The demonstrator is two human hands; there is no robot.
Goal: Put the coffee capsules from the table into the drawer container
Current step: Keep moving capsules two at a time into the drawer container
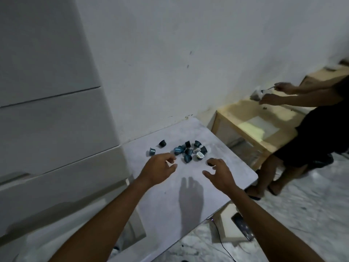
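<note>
Drawer unit (47,129) left of table (217,178); second person (311,133) right

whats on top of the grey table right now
A loose cluster of coffee capsules lies on the table, with two strays at its left, one blue, one black. Both hands, left hand and right hand, hover above, and may hide more capsules.
</note>
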